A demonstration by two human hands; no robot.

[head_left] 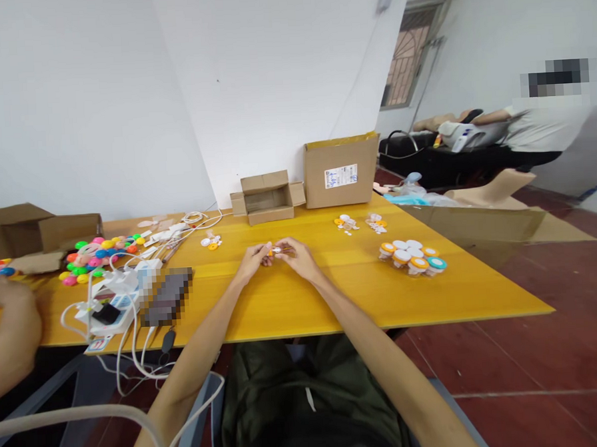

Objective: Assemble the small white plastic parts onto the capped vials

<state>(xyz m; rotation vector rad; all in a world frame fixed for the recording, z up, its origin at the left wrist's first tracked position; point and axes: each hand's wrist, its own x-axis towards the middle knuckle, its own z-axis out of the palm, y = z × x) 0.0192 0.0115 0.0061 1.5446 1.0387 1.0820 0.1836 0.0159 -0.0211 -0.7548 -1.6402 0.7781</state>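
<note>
My left hand point(253, 260) and my right hand point(299, 257) meet over the middle of the yellow table point(332, 295). Both pinch a small orange and white toy part point(276, 250) between their fingertips. To the right stands a cluster of small round toys point(413, 257) with white, orange and teal tops. Farther back lie loose small parts point(347, 223) and another few small parts point(211, 241) on the left.
An open small cardboard box point(267, 197) and a larger box point(341, 170) stand at the table's back. Coloured balls point(97, 256), a power strip with white cables point(113, 301) and a dark phone lie left. Another person's arm point(8, 332) is at far left; someone sits at back right.
</note>
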